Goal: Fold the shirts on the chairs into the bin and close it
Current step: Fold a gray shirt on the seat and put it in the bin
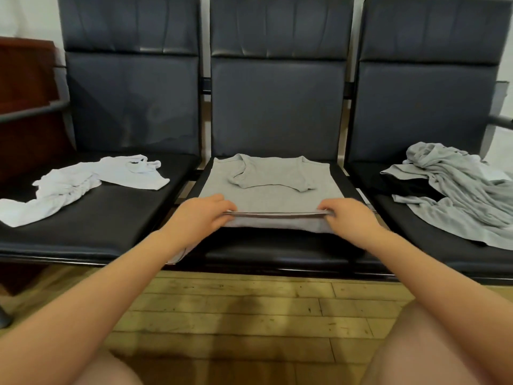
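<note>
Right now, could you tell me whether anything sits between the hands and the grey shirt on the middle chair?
Nothing does. The left hand and right hand already pinch the near edge of the grey shirt on the middle chair. No bin is in view.

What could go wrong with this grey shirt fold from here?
The left hand and right hand pinch only the near hem of the grey shirt, so a layer might slip and skew the fold. A sleeve end hangs off the seat's front edge and may drag out untucked.
</note>
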